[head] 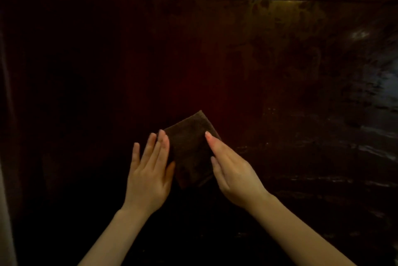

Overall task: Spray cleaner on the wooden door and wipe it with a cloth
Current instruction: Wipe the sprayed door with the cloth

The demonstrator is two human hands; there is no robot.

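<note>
Wiping step in hand. Cloth (pixel 189 153) lies folded flat against door (pixel 86 71), centre. Left hand (pixel 148 173) and right hand (pixel 234 175) press its edges, fingers straight, nothing clamped. Glossy streaks (pixel 323 181) show right; next move likely needs firm strokes there.

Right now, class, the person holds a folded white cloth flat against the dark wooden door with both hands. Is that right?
Not quite: the cloth is dark brown, not white. The head view shows it folded, flat against the dark wooden door, with the left hand and the right hand both on it.
</note>
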